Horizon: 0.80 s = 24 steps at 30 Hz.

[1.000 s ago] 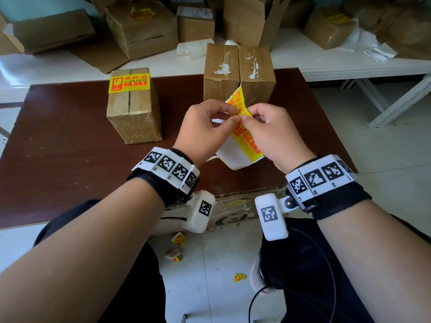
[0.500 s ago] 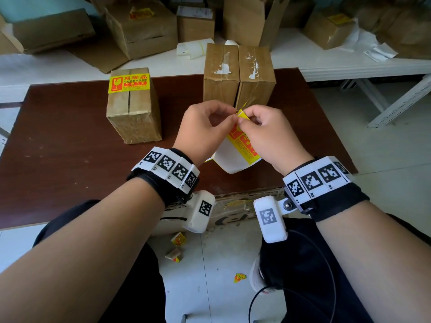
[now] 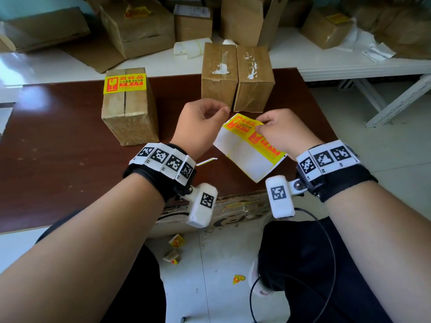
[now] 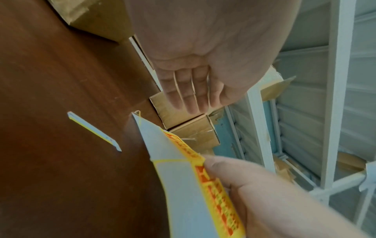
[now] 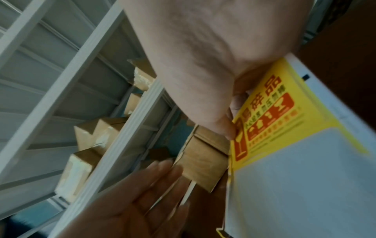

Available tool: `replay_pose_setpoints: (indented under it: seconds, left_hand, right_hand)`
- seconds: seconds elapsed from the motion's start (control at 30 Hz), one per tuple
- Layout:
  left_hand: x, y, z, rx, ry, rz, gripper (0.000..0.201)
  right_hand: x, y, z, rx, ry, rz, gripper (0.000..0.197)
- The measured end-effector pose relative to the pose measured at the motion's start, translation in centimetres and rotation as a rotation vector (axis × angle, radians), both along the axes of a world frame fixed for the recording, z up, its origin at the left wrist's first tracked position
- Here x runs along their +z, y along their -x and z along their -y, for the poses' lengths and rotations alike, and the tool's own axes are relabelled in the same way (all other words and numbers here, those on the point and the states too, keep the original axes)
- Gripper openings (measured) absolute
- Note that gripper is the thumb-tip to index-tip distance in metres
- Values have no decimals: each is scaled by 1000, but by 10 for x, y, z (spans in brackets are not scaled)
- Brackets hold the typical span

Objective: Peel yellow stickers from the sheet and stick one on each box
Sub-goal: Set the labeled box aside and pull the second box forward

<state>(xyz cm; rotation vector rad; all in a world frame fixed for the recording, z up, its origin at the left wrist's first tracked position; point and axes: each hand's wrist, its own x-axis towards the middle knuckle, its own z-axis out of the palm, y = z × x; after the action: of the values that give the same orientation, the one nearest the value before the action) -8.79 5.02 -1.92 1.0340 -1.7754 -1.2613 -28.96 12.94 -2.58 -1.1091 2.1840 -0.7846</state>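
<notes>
Yellow sticker sheet [image 3: 250,148] pinched in the right hand [image 3: 283,134]; left hand [image 3: 198,123] loose, empty (should lift a corner slowly, keeping it flat).

The left hand [image 3: 200,127] has been let go of the sticker sheet [image 3: 247,148] and pulled toward 9 o'clock. The sheet is now held only by the right hand [image 3: 282,134].
</notes>
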Motion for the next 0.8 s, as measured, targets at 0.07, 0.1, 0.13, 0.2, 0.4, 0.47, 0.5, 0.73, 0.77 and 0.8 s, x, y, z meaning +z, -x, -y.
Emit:
replay_pose_setpoints:
  seconds: [0.07, 0.1, 0.13, 0.2, 0.4, 0.47, 0.5, 0.73, 0.77, 0.8]
  left_hand:
    - [0, 3, 6, 39, -66, -9, 15]
    - [0, 4, 8, 54, -102, -19, 15]
    - [1, 5, 10, 65, -144, -35, 15]
    - [3, 7, 13, 83, -231, -64, 13]
    - [6, 15, 24, 165, -369, -147, 13]
    - [8, 14, 32, 211, -351, -172, 13]
    - [9, 13, 37, 231, -332, -180, 14]
    - [15, 11, 61, 224, -410, -265, 12]
    - [15, 11, 62, 209, -426, -270, 12]
    - [15, 11, 64, 197, -439, -276, 12]
  right_hand:
    - [-2, 15, 0, -19, -68, -82, 28]
    - [-2, 22, 0, -34, -100, -107, 27]
    - [-2, 27, 0, -51, -130, -123, 27]
    - [2, 31, -1, -84, -183, -140, 28]
    - [24, 5, 4, -131, 15, -235, 34]
    - [30, -11, 13, -109, 173, -68, 29]
    - [31, -19, 18, -99, 235, 45, 30]
    - [27, -45, 50, -138, 308, 407, 47]
    - [27, -47, 52, -152, 305, 422, 49]
    - [27, -49, 55, -168, 305, 432, 51]
